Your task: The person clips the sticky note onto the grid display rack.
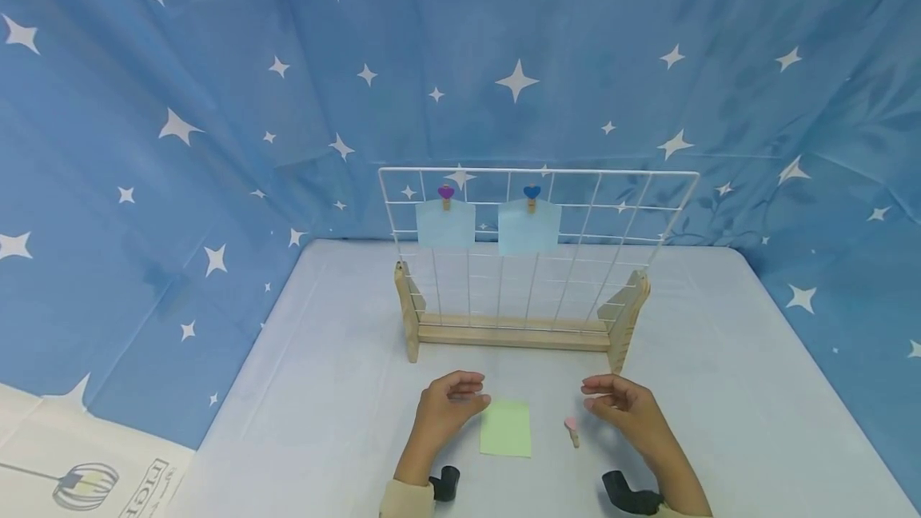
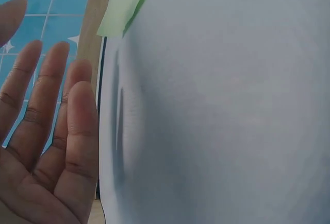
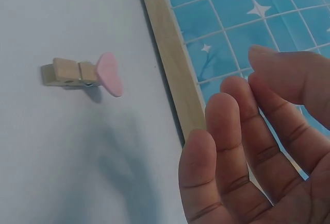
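Observation:
A light green sticky note (image 1: 505, 428) lies on the white table between the two hands. To its right is a small wooden clothespin (image 1: 572, 432) with a pink heart, also seen close up in the right wrist view as the clothespin (image 3: 77, 73). My left hand (image 1: 448, 410) hovers at the note's upper left, fingers loosely bent and holding nothing. My right hand (image 1: 627, 410), likewise holding nothing, is above and right of the clothespin, its fingers relaxed in the right wrist view.
Behind the hands stands a white wire grid (image 1: 590, 242) on a wooden base (image 1: 514, 336). Two pale blue notes hang on it, the left note (image 1: 444, 229) under a purple heart clip and the right note (image 1: 528, 232) under a blue one. A starry blue cloth (image 1: 460, 38) covers the background.

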Action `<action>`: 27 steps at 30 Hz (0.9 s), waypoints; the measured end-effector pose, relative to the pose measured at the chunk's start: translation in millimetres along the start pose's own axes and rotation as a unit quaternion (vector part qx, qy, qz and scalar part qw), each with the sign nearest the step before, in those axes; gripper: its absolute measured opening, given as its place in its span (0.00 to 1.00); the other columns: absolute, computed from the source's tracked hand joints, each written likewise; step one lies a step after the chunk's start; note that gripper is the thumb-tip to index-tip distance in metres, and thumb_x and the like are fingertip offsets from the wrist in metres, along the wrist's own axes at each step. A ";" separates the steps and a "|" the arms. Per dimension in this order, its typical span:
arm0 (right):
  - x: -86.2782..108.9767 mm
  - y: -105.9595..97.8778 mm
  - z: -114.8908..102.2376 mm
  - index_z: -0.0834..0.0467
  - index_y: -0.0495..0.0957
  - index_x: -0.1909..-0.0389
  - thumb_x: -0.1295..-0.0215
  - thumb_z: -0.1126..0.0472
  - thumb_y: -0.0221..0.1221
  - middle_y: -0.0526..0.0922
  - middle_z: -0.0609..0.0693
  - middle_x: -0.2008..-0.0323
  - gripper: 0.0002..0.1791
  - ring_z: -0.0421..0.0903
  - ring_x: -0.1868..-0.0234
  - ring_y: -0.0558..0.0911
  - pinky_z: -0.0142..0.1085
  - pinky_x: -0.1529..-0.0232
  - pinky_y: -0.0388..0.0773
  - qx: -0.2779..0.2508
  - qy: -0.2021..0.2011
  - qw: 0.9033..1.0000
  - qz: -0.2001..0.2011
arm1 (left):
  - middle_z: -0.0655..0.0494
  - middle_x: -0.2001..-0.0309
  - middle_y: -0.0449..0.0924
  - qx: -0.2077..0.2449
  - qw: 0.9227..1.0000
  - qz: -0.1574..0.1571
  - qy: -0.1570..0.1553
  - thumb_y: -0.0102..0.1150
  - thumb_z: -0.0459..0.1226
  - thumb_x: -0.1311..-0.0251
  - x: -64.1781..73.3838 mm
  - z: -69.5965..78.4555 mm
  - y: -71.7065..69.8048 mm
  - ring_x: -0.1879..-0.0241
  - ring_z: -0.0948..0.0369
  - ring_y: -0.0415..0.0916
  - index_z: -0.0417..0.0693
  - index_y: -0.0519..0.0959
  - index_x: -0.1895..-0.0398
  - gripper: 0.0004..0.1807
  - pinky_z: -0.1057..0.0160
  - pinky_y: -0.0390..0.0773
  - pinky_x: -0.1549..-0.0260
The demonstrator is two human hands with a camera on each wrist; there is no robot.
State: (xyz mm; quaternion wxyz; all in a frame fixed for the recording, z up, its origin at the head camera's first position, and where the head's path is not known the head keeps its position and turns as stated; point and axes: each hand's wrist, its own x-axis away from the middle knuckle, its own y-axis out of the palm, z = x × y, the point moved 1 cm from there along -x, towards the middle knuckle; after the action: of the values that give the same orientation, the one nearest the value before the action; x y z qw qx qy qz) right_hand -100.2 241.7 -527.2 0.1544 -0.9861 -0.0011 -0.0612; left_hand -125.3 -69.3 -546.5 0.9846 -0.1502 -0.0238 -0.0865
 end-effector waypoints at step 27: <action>4.3 12.1 21.8 0.75 0.81 0.44 0.35 0.71 0.68 0.88 0.61 0.51 0.20 0.41 0.67 0.79 0.31 0.71 0.79 0.022 0.036 0.996 -0.080 | 0.60 0.71 0.81 -0.144 0.987 0.036 -0.059 0.79 0.31 0.46 -5.1 2.6 11.5 0.69 0.62 0.76 0.44 0.89 0.63 0.09 0.57 0.79 0.64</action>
State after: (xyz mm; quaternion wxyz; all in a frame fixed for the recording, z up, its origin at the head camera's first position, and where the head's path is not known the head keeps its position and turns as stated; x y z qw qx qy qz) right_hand -93.1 236.7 -551.0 0.1709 -0.9763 -0.0756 -0.1089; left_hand -128.3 -56.9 -547.7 0.9520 -0.2959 -0.0639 -0.0448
